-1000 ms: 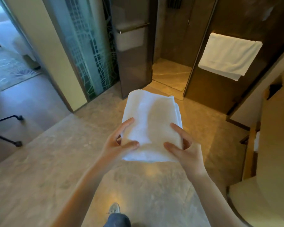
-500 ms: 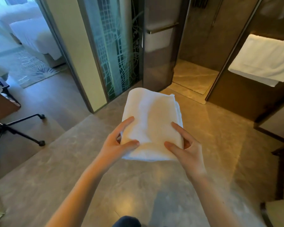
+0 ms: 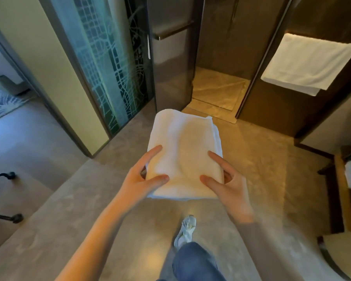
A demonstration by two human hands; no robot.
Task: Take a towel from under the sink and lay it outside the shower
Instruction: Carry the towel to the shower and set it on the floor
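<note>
Both hands, left [image 3: 139, 180] and right [image 3: 229, 187], gripped the folded white terry towel [image 3: 183, 153], mid-carry; next probably unfolding it before the open shower doorway [image 3: 217, 88].

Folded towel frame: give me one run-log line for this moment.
stage: carrying | folded towel: off the floor, still folded | left hand: grips its left edge | right hand: grips its right edge | shower doorway: ahead, open
</note>
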